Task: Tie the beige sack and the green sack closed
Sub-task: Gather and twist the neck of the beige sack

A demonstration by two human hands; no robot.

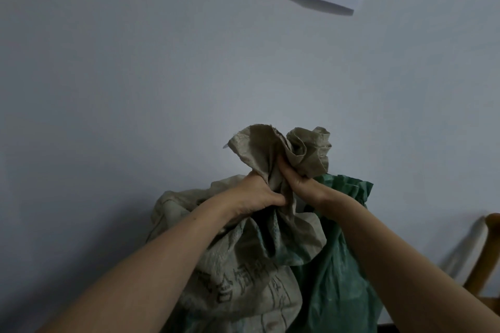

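Beige sack (238,273) stands against the wall beside the green sack (335,273); left hand (255,193) and right hand (296,178) clench its gathered neck, fingers curled round the cloth. Judged step: knotting it. Next, cross the 2 ears and pull tight.
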